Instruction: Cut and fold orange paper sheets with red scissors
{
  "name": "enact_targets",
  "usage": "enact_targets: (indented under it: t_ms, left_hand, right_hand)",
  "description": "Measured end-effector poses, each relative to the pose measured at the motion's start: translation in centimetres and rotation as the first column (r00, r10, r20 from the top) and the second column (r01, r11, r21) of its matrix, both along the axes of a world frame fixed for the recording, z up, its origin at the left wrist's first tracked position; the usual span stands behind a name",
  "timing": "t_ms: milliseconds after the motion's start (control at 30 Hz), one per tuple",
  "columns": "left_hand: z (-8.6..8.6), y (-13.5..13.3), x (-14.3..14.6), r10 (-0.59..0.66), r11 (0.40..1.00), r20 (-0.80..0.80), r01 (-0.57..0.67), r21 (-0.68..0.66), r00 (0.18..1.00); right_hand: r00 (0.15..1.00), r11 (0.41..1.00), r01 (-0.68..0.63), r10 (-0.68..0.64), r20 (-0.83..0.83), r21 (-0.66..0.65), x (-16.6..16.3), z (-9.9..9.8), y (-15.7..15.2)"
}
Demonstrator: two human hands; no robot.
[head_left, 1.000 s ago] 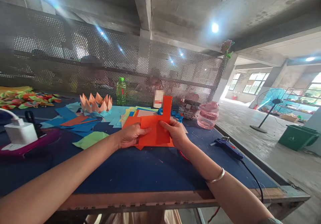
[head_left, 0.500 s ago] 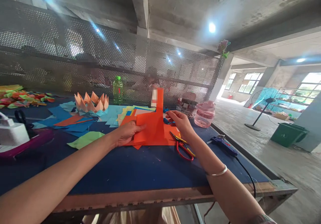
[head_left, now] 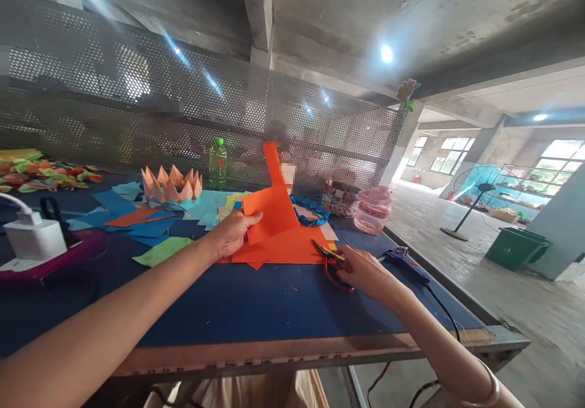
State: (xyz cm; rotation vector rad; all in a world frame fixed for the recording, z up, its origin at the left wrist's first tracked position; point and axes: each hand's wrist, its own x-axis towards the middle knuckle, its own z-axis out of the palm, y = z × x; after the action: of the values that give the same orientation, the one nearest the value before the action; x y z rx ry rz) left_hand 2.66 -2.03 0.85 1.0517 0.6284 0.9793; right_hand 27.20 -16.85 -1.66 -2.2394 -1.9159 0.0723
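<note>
My left hand [head_left: 232, 234] pinches an orange paper sheet [head_left: 273, 207] with a narrow strip standing up from it, held just above a stack of orange sheets [head_left: 292, 248] on the blue table [head_left: 256, 304]. My right hand [head_left: 363, 272] lies low on the table, fingers curled at the handles of red scissors [head_left: 331, 263] lying beside the stack. Whether the hand grips the scissors or only touches them is unclear.
Blue, orange and green paper pieces [head_left: 137, 222] and a folded orange paper crown [head_left: 171, 186] lie at the back left. Also on the table: a green bottle [head_left: 218, 163], pink jar [head_left: 373, 209], woven basket [head_left: 342, 198], blue glue gun [head_left: 406, 260], white charger [head_left: 31, 237]. A perforated metal screen [head_left: 183, 122] stands behind.
My right hand let go of the orange sheet and came down to the red scissors. My left hand kept the sheet and tilted it left.
</note>
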Motion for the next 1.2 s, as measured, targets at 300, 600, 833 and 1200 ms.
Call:
enact_targets:
  t_ms: [300, 600, 833, 1200]
  left_hand:
    - [-0.1, 0.7, -0.3, -0.013, 1.000, 0.073, 0.015, -0.022, 0.997]
    - [0.6, 1.6, -1.1, 0.075, 0.997, 0.183, -0.069, -0.035, 0.980]
    - [1.5, 2.3, -2.3, 0.081, 0.996, 0.202, -0.085, 0.010, 0.976]
    - [1.2, 2.4, -2.0, 0.087, 0.996, 0.234, -0.088, -0.007, 0.968]
  right_hand:
    - [0.964, 0.989, 0.049, -0.011, -0.266, 0.138, 0.8, -0.1, 0.5]
    - [0.320, 0.986, -0.039, 0.166, -0.933, 0.162, -4.6, 2.2, 4.8]
    - [0.289, 0.955, -0.080, 0.296, -0.911, 0.285, -7.7, 1.0, 9.5]
    - [0.386, 0.884, -0.295, 0.458, -0.801, 0.364, -7.6, -0.1, 8.0]
